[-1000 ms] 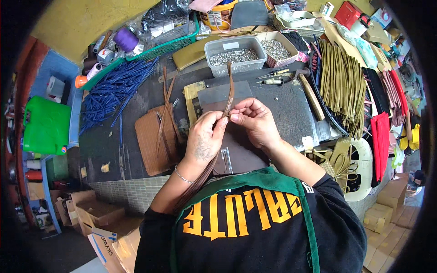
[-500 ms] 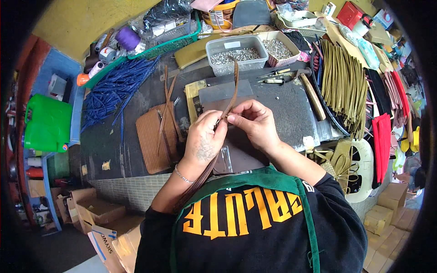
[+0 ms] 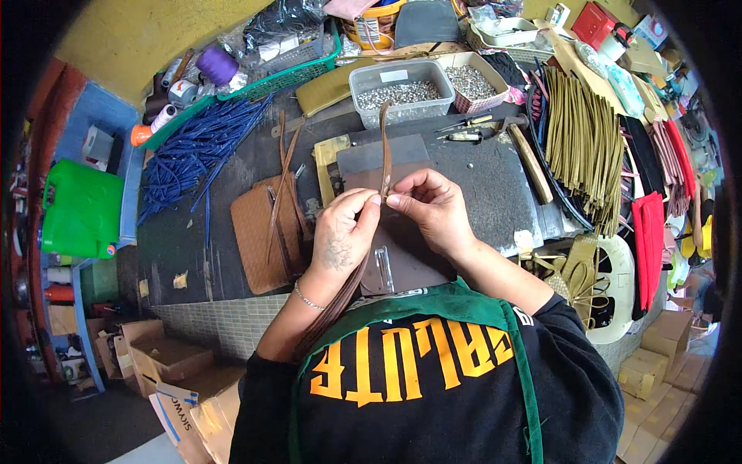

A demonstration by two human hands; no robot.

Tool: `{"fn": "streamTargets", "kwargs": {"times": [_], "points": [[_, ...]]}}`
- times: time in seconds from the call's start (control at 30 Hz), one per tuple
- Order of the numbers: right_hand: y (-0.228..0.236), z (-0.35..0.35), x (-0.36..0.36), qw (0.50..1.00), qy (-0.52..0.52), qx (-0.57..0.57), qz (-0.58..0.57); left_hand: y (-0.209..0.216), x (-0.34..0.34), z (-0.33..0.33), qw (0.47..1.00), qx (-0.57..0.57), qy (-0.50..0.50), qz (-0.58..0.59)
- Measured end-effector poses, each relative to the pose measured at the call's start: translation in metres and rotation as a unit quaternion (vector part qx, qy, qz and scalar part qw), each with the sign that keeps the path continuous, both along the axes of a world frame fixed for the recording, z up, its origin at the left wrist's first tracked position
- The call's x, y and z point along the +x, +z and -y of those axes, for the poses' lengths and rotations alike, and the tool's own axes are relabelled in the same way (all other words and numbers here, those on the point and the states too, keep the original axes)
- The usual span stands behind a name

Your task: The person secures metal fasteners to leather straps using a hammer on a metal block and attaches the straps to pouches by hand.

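A thin brown leather strap stands upright between my hands, its far end reaching toward the clear tub of small metal pieces. My left hand is closed, pinching the strap between thumb and forefinger. Opposite it, the thumb and forefinger of my right hand pinch the same strap at its edge; any small part between those fingertips is too tiny to make out. More brown straps trail below my left wrist toward the apron. Under my hands lies a dark brown sheet with a metal clip-like piece on it.
On the left lie a brown woven leather piece with straps and a pile of blue strips. A hammer and small hand tools rest to the right, beside olive strips. A basket of metal pieces stands behind.
The strap's upper end has swung left and now stands straighter. My left fingers have shifted slightly along it; my right hand has barely moved.
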State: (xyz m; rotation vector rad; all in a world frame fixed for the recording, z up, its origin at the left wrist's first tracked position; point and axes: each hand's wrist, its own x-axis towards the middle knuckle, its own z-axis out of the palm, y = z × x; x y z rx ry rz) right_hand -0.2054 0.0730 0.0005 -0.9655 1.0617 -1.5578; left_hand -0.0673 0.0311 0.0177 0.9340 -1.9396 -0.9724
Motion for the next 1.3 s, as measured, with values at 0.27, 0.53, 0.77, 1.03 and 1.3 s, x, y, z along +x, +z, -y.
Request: {"fn": "streamTargets", "kwargs": {"times": [0.27, 0.53, 0.77, 1.03, 1.3], "points": [[0.002, 0.002, -0.001, 0.99, 0.054, 0.062, 0.115, 0.006, 0.001, -0.003, 0.996, -0.082, -0.034, 0.023], [-0.008, -0.005, 0.003, 0.997, 0.009, -0.049, -0.065, 0.023, -0.001, -0.016, 0.993, -0.088, -0.005, 0.073], [-0.004, -0.005, -0.001, 0.996, 0.07, -0.039, 0.03, 0.027, 0.005, -0.019, 0.984, -0.105, -0.038, 0.139], [0.0, -0.004, -0.008, 0.988, 0.138, -0.064, 0.018, 0.021, 0.006, -0.017, 0.992, -0.115, 0.001, 0.06], [0.013, -0.009, -0.013, 0.984, 0.128, -0.119, -0.042, 0.027, 0.008, -0.016, 0.995, -0.076, -0.06, -0.01]]}}
